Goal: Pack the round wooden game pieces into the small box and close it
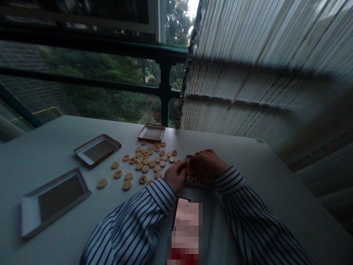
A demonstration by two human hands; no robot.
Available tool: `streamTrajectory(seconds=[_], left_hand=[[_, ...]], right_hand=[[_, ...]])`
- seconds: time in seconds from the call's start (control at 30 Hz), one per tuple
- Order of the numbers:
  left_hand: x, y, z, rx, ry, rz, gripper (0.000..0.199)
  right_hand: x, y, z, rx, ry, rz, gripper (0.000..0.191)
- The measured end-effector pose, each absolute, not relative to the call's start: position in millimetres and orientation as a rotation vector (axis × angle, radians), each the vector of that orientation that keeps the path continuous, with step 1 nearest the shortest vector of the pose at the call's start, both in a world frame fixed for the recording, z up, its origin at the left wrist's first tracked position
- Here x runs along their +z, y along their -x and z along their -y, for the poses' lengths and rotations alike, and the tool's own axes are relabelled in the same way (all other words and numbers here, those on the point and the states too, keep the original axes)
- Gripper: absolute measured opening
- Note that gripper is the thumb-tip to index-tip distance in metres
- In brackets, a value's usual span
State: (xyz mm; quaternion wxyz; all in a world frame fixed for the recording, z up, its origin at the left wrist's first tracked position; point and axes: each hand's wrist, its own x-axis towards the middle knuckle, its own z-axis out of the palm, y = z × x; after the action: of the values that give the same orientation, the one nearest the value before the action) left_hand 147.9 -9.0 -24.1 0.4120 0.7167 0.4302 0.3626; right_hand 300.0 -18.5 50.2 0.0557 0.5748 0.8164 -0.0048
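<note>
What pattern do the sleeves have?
Dark blue stripes on pale fabric, on both the left sleeve and right sleeve; best seen in the head view.

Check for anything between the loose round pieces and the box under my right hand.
Your left hand sits partly in between, at the left side of the box, beside the loose pieces. Your right hand covers part of the box. No other obstacle shows.

The sleeves [129, 224] have blue and white stripes. The round pieces [145, 169] are tan, some with red.
</note>
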Motion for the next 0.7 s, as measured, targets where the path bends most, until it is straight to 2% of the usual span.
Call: streamTrajectory(seconds=[0.7], left_hand=[[-31.5, -150.1, 7.4, 0.970, -1.760, -0.994, 0.027]], right_hand=[[49.2, -298.5, 19.7, -0.016, -1.762, -2.490, 0.022]])
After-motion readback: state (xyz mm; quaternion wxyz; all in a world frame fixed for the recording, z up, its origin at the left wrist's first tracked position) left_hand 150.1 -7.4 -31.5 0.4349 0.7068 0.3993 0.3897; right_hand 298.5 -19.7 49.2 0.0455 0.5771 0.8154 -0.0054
